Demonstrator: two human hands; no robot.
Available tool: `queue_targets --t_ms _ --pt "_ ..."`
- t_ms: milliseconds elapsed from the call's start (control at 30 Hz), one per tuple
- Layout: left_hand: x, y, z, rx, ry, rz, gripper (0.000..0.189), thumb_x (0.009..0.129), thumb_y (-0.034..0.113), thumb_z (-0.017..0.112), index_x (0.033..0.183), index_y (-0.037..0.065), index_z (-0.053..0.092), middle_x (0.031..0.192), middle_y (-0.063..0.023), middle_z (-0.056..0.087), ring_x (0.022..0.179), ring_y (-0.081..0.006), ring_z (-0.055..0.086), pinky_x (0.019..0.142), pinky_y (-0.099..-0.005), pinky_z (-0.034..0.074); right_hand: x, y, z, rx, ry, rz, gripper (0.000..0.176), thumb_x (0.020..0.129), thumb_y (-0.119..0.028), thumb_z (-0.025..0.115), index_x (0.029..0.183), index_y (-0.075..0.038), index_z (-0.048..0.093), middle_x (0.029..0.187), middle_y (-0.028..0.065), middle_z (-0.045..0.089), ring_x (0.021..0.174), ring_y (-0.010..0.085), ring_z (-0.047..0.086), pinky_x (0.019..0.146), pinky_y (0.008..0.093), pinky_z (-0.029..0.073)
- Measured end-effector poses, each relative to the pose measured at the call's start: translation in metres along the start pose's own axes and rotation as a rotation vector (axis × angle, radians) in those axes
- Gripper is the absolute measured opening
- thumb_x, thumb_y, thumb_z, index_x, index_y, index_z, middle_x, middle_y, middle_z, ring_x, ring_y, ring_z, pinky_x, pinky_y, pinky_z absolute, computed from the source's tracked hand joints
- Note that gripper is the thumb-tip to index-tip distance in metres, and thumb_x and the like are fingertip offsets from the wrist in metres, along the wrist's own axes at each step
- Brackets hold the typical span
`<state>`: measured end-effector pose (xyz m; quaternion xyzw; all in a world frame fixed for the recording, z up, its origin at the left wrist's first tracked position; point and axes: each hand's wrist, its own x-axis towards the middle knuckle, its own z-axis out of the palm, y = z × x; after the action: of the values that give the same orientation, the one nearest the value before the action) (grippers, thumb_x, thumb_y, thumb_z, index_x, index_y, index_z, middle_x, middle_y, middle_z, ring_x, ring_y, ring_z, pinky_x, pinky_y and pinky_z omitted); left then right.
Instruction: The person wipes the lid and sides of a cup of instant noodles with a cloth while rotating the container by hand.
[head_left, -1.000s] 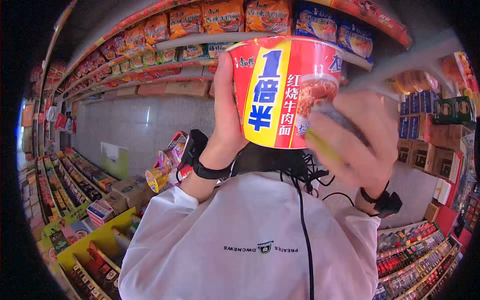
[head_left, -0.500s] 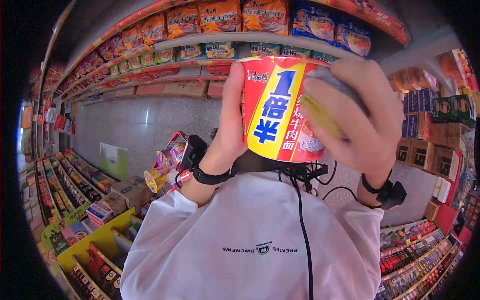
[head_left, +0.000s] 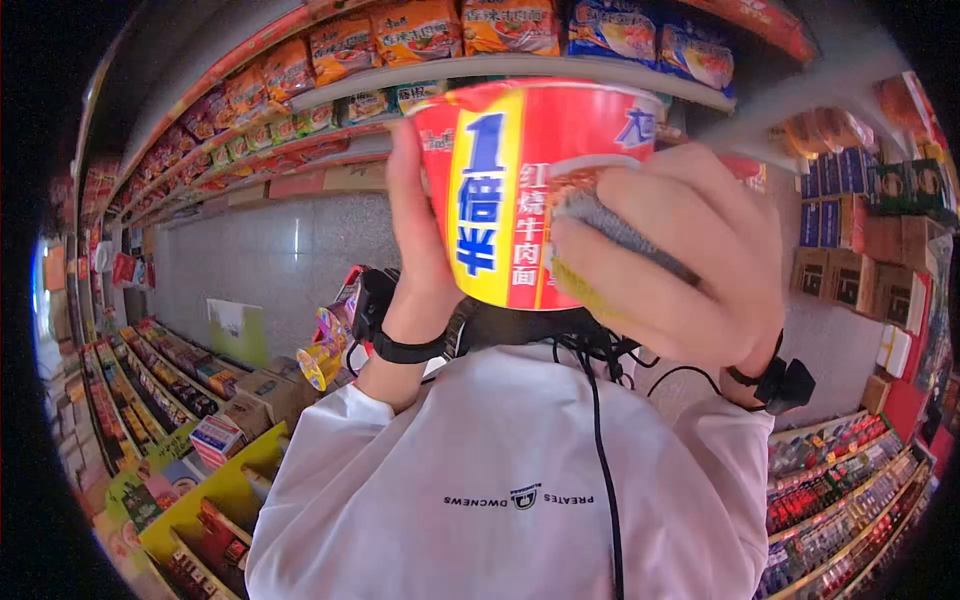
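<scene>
A red instant noodle cup with a yellow stripe and blue characters is held up in front of my chest. My left hand grips it along its left side, thumb near the rim. Against the cup's right side, my right hand holds a grey and yellow sponge, fingers bent over it. Those fingers hide part of the cup's printed picture. The sponge appears to touch the cup's wall. Both wrists carry black straps.
Shelves of bagged noodles run across the far side. Stacked cartons and bottle racks stand at right. Snack racks and a yellow-edged bin are at left. Black cables hang down over my shirt.
The noodle cup has shifted left and slightly up, and has turned so its yellow stripe sits further left. My right hand with the sponge has moved left and down across the cup.
</scene>
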<state>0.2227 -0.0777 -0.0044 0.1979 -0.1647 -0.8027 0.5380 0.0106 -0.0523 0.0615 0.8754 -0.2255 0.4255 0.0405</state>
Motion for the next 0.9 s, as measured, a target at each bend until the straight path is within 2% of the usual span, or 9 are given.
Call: queue_targets --t_ms 33,200,233,300,367,700,733,833,900 --pt "0.0 -0.002 0.0 0.287 0.138 0.102 0.074 0.099 0.067 0.037 0.138 0.007 0.052 0.124 -0.0108 0.068 0.103 -0.0202 0.071 0.09 -0.0339 0.058 -0.002 0.003 0.0 0.033 0.023 0.025 0.047 0.053 -0.011 0.085 0.097 -0.002 0.074 0.093 0.0154 0.062 0.068 0.0291 0.06 0.056 0.035 0.049" --pt "0.005 -0.003 -0.008 0.225 0.077 0.238 0.062 0.102 0.061 0.04 0.131 0.009 0.056 0.118 -0.007 0.071 0.096 -0.0145 0.073 0.083 -0.0296 0.06 -0.012 0.02 0.002 0.053 0.096 0.069 0.047 0.052 -0.015 0.086 0.096 -0.002 0.074 0.092 0.0176 0.063 0.069 0.0293 0.061 0.058 0.0373 0.049" --pt "0.01 0.001 -0.018 -0.214 -0.334 0.138 0.063 0.103 0.023 0.048 0.16 0.017 0.022 0.156 -0.0155 0.036 0.133 -0.0305 0.052 0.109 -0.0475 0.047 -0.013 0.022 0.004 0.049 0.096 0.09 0.047 0.052 -0.015 0.086 0.096 -0.002 0.074 0.092 0.0176 0.063 0.069 0.0293 0.061 0.058 0.0373 0.049" --pt "0.011 0.001 -0.006 0.256 0.186 0.134 0.061 0.101 0.062 0.041 0.129 0.01 0.057 0.117 -0.0071 0.071 0.095 -0.0152 0.073 0.082 -0.0297 0.06 -0.015 0.025 0.008 0.04 0.151 0.119 0.048 0.051 -0.015 0.085 0.095 -0.002 0.074 0.092 0.0172 0.063 0.069 0.0287 0.06 0.058 0.0369 0.048" --pt "0.015 0.007 -0.012 0.135 0.008 0.082 0.061 0.1 0.062 0.043 0.13 0.01 0.057 0.119 -0.0071 0.07 0.099 -0.0179 0.072 0.087 -0.0337 0.059 -0.016 0.03 0.016 0.026 0.19 0.125 0.048 0.05 -0.015 0.084 0.095 -0.002 0.074 0.092 0.0174 0.063 0.069 0.0288 0.06 0.058 0.0368 0.048" --pt "0.021 0.018 -0.007 0.139 0.01 -0.073 0.065 0.099 0.065 0.043 0.132 0.011 0.055 0.123 -0.0065 0.068 0.104 -0.0177 0.071 0.088 -0.0339 0.059 0.0 0.042 0.011 0.014 0.108 0.09 0.047 0.052 -0.017 0.083 0.096 -0.002 0.074 0.094 0.0165 0.065 0.071 0.0294 0.063 0.06 0.0361 0.049" --pt "0.024 0.015 -0.012 0.368 0.268 -0.001 0.064 0.099 0.065 0.043 0.131 0.011 0.055 0.121 -0.0063 0.069 0.102 -0.0168 0.072 0.087 -0.0329 0.06 0.001 0.043 0.01 0.013 0.104 0.078 0.047 0.052 -0.017 0.083 0.097 -0.002 0.074 0.094 0.0164 0.065 0.071 0.0294 0.063 0.06 0.0361 0.049" --pt "0.022 0.015 -0.015 0.436 0.293 0.092 0.063 0.099 0.064 0.043 0.131 0.011 0.055 0.119 -0.0064 0.07 0.1 -0.0161 0.072 0.086 -0.0317 0.06 0.004 0.049 0.009 0.018 0.097 0.03 0.047 0.053 -0.017 0.082 0.097 -0.002 0.074 0.094 0.0161 0.065 0.071 0.0295 0.063 0.06 0.0361 0.049" --pt "0.017 0.015 -0.028 0.272 0.115 0.047 0.063 0.1 0.064 0.042 0.131 0.01 0.055 0.118 -0.0065 0.07 0.098 -0.0155 0.072 0.086 -0.0307 0.059 0.003 0.05 0.01 0.027 0.099 -0.003 0.047 0.053 -0.017 0.082 0.098 -0.003 0.074 0.094 0.016 0.065 0.072 0.0295 0.063 0.06 0.0361 0.049"
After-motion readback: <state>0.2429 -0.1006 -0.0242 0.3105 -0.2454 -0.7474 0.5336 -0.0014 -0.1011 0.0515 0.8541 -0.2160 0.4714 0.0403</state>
